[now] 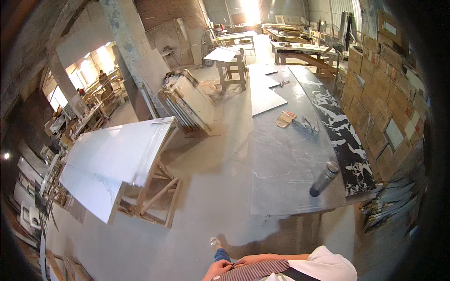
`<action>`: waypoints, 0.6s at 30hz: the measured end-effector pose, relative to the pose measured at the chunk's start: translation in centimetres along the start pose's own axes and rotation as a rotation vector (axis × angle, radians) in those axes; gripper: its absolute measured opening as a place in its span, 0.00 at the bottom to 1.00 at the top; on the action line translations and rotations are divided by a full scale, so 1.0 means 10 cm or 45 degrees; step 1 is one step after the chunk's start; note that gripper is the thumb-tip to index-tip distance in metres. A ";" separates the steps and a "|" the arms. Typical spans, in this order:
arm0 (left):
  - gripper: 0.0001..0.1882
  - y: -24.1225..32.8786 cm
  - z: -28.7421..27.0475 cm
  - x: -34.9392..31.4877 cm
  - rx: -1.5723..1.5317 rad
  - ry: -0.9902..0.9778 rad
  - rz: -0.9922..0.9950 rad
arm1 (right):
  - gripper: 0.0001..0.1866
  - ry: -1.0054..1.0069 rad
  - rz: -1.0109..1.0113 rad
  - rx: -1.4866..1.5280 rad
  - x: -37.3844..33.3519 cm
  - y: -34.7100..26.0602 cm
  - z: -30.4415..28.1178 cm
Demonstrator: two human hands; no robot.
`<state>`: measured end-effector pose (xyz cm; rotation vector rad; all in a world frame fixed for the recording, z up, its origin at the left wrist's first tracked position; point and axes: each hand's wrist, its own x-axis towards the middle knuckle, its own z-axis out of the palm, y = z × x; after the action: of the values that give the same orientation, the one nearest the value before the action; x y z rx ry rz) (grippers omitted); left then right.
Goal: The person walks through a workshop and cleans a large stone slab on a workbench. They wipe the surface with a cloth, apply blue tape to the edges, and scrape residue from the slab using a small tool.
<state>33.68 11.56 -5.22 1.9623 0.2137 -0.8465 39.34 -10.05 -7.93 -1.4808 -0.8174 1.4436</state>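
Note:
My left hand (219,269) and my right hand (243,262) come together low in front of my waist, at the lower edge. Their fingers are curled and meet around a small dark spot; what they hold there is too small to make out. A brown-and-pink striped cloth (260,270) lies just below my right forearm, beside a black strap across the white shirt. Past the hands show a blue trouser leg (221,255) and a shoe (214,241) on the floor.
On the right, a long table with a grey slab (281,168) carries a metal flask (324,179), cardboard scraps (285,118) and a black-and-white marbled strip (335,117). A white slab (112,154) rests on a wooden trestle (157,201) at left. Cartons (375,93) line the right wall.

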 end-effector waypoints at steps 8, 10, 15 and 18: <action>0.16 0.92 -1.76 1.70 0.351 -0.341 0.328 | 0.33 0.454 -0.086 0.082 1.02 -0.05 -1.63; 0.16 1.15 -2.13 2.02 0.455 -0.426 0.332 | 0.33 0.476 0.038 0.322 0.92 -0.54 -1.93; 0.17 1.39 -2.57 2.97 0.553 -0.453 0.457 | 0.34 0.548 0.058 0.090 1.23 -0.56 -2.89; 0.17 1.51 -2.92 3.51 0.483 -0.341 0.424 | 0.30 0.536 -0.065 0.062 1.44 -0.68 -3.52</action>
<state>80.77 20.99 -8.09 2.1197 -0.4497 -0.9634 76.47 0.54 -10.00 -1.6367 -0.5504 1.0523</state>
